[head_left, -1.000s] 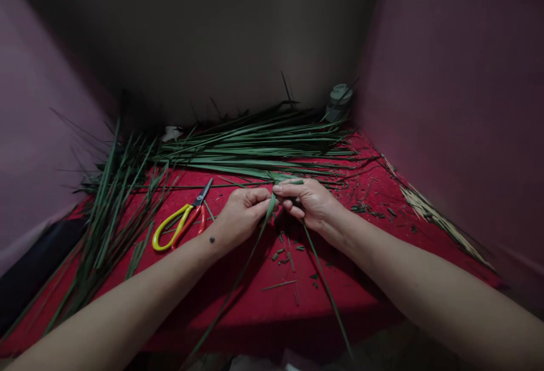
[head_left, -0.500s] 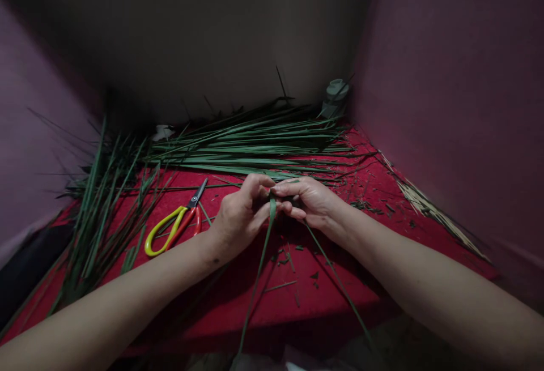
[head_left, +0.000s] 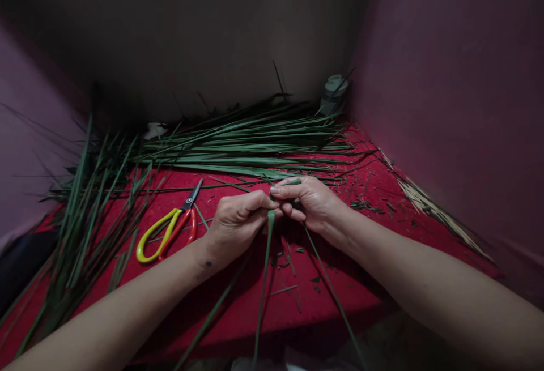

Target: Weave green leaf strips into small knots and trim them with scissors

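My left hand (head_left: 240,218) is closed, pinching green leaf strips at the middle of the view. Close against its fingertips, my right hand (head_left: 312,204) grips the same strips between thumb and fingers. One green strip (head_left: 264,274) hangs from between the hands toward the front edge. A second thin strip (head_left: 334,291) slants down to the right below my right hand, and another runs down to the left under my left wrist. The folded part between the fingertips is mostly hidden.
Scissors (head_left: 174,226) with yellow and red handles lie left on the red cloth (head_left: 331,314). Long green leaves (head_left: 238,144) are heaped behind, more leaves (head_left: 85,218) at left. A lidded container (head_left: 334,93) stands at the back; pale sticks (head_left: 442,218) lie right.
My left hand has turned and lowered slightly, its raised forefinger now folded down. Another strip shows below my left wrist. The view has shifted a little, so the scissors and left leaves appear further left.
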`<state>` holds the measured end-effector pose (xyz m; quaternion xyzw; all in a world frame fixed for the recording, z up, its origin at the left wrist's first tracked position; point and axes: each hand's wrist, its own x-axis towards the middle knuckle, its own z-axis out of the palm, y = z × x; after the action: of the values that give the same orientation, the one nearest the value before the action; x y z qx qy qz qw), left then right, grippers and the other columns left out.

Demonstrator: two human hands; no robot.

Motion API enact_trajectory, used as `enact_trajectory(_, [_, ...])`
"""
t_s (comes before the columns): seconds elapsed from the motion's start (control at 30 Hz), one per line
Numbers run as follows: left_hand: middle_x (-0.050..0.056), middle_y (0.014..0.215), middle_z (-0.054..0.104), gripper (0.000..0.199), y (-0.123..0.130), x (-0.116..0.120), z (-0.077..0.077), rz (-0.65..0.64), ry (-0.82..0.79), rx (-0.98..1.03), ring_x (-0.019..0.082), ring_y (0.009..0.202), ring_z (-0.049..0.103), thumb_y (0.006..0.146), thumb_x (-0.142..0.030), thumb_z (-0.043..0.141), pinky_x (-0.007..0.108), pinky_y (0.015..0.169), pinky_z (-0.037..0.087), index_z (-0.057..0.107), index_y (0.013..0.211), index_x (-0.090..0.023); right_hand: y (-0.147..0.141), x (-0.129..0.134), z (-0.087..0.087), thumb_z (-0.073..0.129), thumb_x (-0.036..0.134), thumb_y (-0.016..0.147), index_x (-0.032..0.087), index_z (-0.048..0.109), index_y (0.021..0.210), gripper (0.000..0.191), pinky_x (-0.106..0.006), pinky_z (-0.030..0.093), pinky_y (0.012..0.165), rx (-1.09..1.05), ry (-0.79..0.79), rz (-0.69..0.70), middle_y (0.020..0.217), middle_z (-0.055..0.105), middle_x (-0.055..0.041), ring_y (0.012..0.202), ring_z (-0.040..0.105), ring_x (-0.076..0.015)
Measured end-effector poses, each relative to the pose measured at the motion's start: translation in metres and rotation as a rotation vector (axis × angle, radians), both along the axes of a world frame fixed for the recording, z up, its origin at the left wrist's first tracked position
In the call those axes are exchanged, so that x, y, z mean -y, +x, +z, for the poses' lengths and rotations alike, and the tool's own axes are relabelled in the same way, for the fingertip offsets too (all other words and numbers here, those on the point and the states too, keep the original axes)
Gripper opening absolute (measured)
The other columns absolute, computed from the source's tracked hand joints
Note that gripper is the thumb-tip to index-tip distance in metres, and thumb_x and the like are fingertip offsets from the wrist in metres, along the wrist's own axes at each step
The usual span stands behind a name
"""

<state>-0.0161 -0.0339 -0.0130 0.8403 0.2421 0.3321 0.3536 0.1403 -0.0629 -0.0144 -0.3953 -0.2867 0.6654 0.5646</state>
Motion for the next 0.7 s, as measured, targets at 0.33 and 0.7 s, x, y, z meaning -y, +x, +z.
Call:
enact_trajectory(0.33, [0.001, 0.067, 0.063, 0.010, -0.005, -0.003, 0.003, 0.108, -0.055, 0.025, 0.010, 0.057, 0.056, 0.079, -0.026, 0.062, 0.022, 0.056, 0.044, 0.062, 0.078, -0.016, 0.005, 0.001, 0.002, 0.071, 0.009, 0.057, 0.009, 0.064, 0.070, 0.015, -0.013, 0.035, 0.030, 0.004, 0.099, 0.087, 0.056, 0.058, -0.0001, 0.042, 0.051, -0.0062])
enact_trajectory(0.7, [0.001, 0.081, 0.062, 0.010, -0.004, -0.014, 0.020, 0.149, -0.333, 0.127, 0.012, 0.071, 0.059, 0.080, -0.022, 0.055, 0.023, 0.064, 0.047, 0.057, 0.088, -0.015, 0.000, 0.003, 0.004, 0.071, 0.018, 0.060, 0.011, 0.064, 0.069, 0.013, -0.017, 0.033, 0.027, 0.248, 0.109, -0.005, 0.048, 0.057, 0.0015, 0.032, 0.046, -0.0068])
